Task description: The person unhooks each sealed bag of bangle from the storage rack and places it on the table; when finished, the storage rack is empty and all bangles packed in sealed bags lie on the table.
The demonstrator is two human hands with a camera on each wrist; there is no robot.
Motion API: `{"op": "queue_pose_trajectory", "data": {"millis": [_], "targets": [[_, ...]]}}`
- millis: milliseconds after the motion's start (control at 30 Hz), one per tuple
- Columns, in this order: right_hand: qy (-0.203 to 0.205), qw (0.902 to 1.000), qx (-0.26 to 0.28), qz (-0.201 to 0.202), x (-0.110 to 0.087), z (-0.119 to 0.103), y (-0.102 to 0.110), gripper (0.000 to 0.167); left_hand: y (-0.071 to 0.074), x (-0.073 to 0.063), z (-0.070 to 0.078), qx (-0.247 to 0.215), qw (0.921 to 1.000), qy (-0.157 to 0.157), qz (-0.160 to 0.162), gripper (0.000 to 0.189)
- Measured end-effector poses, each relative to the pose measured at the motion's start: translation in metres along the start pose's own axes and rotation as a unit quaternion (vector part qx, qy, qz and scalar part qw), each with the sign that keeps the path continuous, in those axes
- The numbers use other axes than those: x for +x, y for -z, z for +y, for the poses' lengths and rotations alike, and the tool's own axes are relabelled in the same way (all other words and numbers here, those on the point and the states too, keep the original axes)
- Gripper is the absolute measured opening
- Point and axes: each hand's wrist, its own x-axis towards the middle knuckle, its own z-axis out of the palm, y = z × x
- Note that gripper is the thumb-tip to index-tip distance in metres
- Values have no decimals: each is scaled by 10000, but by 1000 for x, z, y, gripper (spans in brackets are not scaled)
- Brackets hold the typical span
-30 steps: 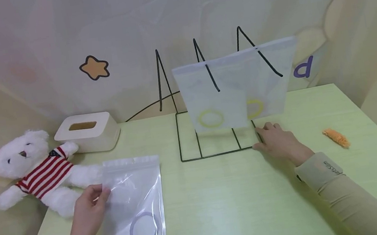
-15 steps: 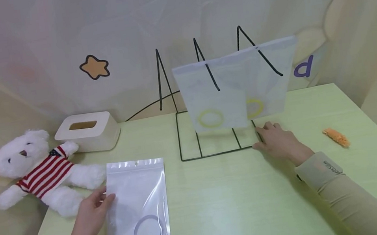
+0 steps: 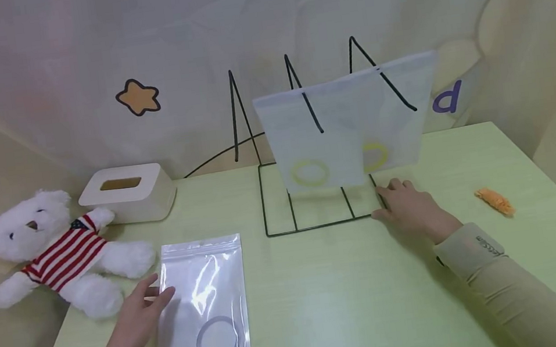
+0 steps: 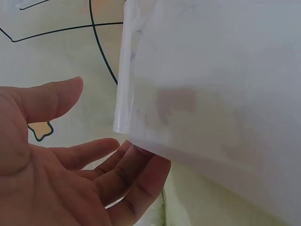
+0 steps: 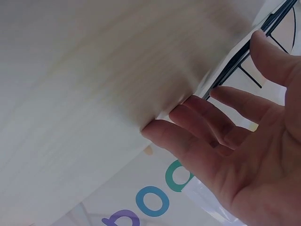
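A zip bag [image 3: 200, 289] of shiny plastic, with a pale lilac ring [image 3: 217, 342] inside near its bottom, lies on the table at front left. My left hand [image 3: 141, 320] is at its left edge. In the left wrist view the thumb [image 4: 56, 99] stands clear of the plastic while other fingertips touch the bag's edge. To the right, my right hand [image 3: 411, 208] rests at the right end of a black wire rack [image 3: 311, 229], thumb and fingertips touching its base bar, fingers relaxed. Two white bags [image 3: 313, 139] with yellow rings in them hang from the rack's hooks.
Beside the left hand lies a white teddy bear [image 3: 64, 254] in a striped shirt, with a white tissue box [image 3: 129, 196] behind it. A small orange fuzzy piece [image 3: 495, 202] lies right of the right hand. A printed curtain [image 3: 177, 46] hangs behind the table.
The zip bag has shifted slightly right and now lies flatter. My left thumb and fingers, which pinched its edge, have parted from it. The right hand has stayed on the rack.
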Motion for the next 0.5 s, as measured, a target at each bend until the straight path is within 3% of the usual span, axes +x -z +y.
{"op": "queue_pose_trajectory", "data": {"millis": [500], "targets": [[17,10000,-6,35,-1,-2,1,65,0,1,-1,167,9998,64,-122,76]]}}
